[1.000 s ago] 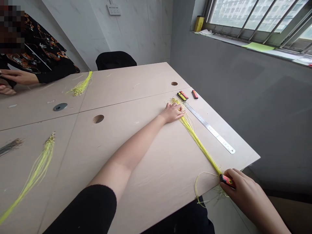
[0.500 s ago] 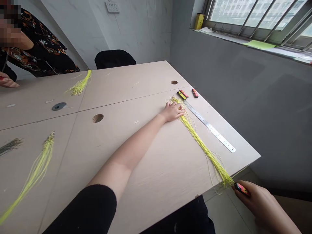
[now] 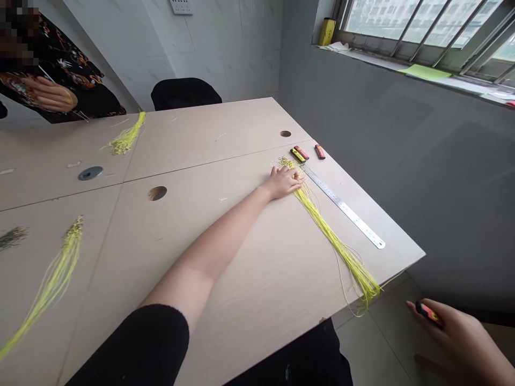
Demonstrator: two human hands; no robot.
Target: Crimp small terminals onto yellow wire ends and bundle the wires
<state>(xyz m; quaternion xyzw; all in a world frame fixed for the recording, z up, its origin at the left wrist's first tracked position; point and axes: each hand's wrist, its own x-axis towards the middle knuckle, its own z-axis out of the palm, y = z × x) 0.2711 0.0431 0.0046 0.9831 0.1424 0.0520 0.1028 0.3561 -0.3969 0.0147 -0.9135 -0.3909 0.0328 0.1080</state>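
Observation:
A long bundle of yellow-green strands point(image 3: 336, 237) lies diagonally on the table, its near end at the front right edge. My left hand point(image 3: 284, 182) is closed around the bundle close to its far, brownish tips. Off the table at the lower right, my right hand point(image 3: 448, 327) grips a small red and black object point(image 3: 429, 314), apart from the strands. A steel ruler point(image 3: 345, 208) rests to the right of the bundle. Beyond my left hand lie a yellow and black piece point(image 3: 298, 155) and a red one point(image 3: 301, 153) side by side, with another red one point(image 3: 319, 151) further right.
More yellow bundles lie at the left point(image 3: 66, 260) and far left point(image 3: 127, 136), near a dark bundle point(image 3: 13, 238). The table point(image 3: 249, 257) has round holes. A person point(image 3: 76, 75) is across it, beside a black chair point(image 3: 185, 93). A grey wall point(image 3: 382, 139) borders the right.
My right hand has moved right, away from the bundle's near end, with the red and black object. The other person's hand has risen from the table. The view has shifted slightly.

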